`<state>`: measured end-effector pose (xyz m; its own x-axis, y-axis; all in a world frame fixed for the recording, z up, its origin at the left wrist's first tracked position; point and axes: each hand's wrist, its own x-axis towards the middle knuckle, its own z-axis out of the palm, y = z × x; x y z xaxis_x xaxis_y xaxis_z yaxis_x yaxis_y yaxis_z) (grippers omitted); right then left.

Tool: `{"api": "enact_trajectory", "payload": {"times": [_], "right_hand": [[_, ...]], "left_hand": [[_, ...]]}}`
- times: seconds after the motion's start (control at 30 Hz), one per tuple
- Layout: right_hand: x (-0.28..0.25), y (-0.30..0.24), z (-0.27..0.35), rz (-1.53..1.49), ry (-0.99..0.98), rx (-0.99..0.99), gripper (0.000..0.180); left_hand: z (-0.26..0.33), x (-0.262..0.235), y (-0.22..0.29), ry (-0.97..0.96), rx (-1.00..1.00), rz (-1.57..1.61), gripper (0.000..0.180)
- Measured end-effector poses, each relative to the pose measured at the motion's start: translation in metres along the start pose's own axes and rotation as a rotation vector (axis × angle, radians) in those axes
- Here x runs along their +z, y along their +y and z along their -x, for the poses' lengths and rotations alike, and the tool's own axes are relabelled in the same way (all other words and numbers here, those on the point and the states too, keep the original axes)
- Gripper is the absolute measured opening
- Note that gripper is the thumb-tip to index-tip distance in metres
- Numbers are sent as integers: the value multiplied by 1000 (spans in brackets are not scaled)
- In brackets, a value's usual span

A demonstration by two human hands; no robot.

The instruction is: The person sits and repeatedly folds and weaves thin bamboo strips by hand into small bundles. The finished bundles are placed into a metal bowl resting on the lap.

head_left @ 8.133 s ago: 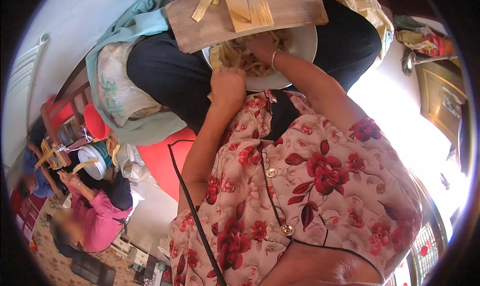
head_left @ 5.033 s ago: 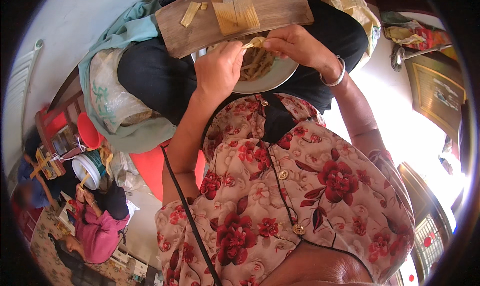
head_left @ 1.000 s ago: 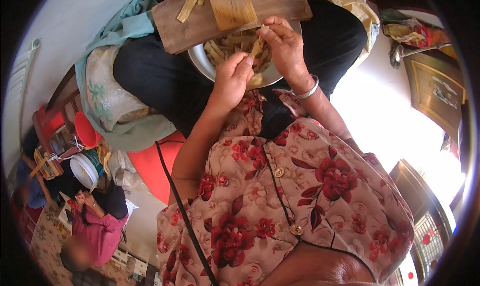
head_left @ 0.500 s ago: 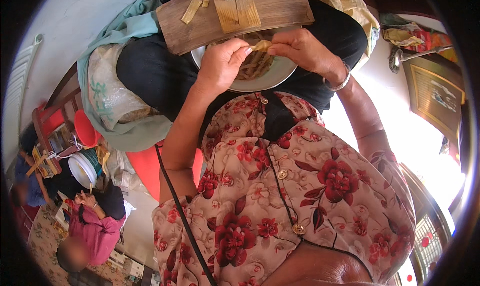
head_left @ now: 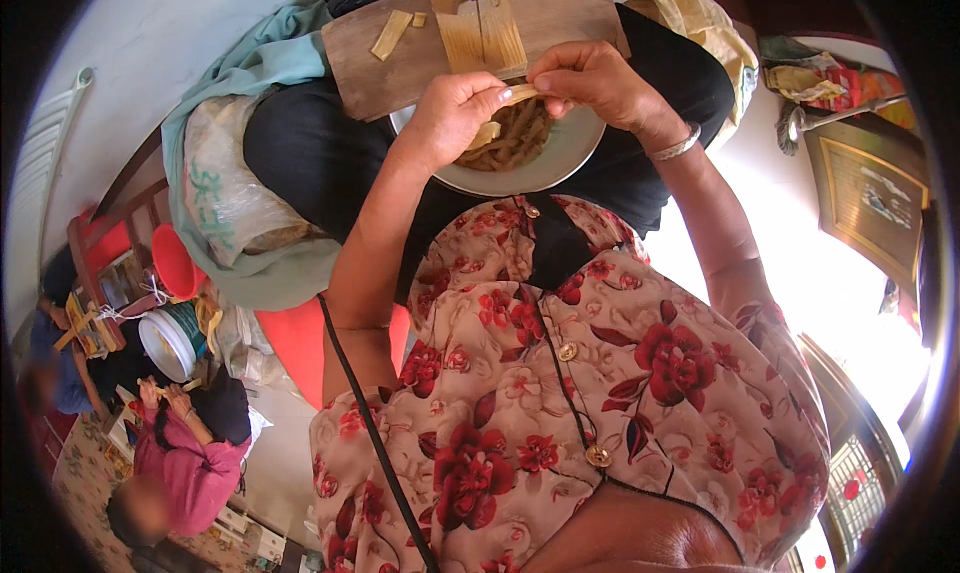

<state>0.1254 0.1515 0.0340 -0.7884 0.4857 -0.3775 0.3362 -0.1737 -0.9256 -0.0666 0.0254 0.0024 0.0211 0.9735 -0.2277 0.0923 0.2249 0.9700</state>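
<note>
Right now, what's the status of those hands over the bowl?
Left hand and right hand both pinching one pale strip. Strip held above the bowl on the lap. Wooden board just beyond; nothing between the hands.

Both hands cover a good chunk of the bowl (head_left: 560,163), so most of the brown strips inside are hidden. The pale strip (head_left: 520,95) pinched between left hand (head_left: 455,113) and right hand (head_left: 590,78) mostly disappears under the fingers. Wooden board (head_left: 470,33) gets cut off at the top edge. The person in pink (head_left: 190,463) at lower left is too small to tell what they're holding.
</note>
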Motion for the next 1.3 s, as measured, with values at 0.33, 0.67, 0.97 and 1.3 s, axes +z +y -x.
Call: {"api": "enact_trajectory", "payload": {"times": [0.33, 0.67, 0.97, 1.3], "right_hand": [[1, 28, -56, 189, 325, -185, 17], [6, 40, -38, 828, 537, -528, 12], [51, 13, -18, 976, 553, -465, 19], [67, -44, 61, 217, -313, -256, 12]], "left_hand": [[-40, -45, -9, 151, 2, 11, 10], [-37, -41, -26, 446, 26, -373, 10], [7, 29, 12, 33, -129, 899, 23], [22, -2, 42, 205, 190, -108, 32]]}}
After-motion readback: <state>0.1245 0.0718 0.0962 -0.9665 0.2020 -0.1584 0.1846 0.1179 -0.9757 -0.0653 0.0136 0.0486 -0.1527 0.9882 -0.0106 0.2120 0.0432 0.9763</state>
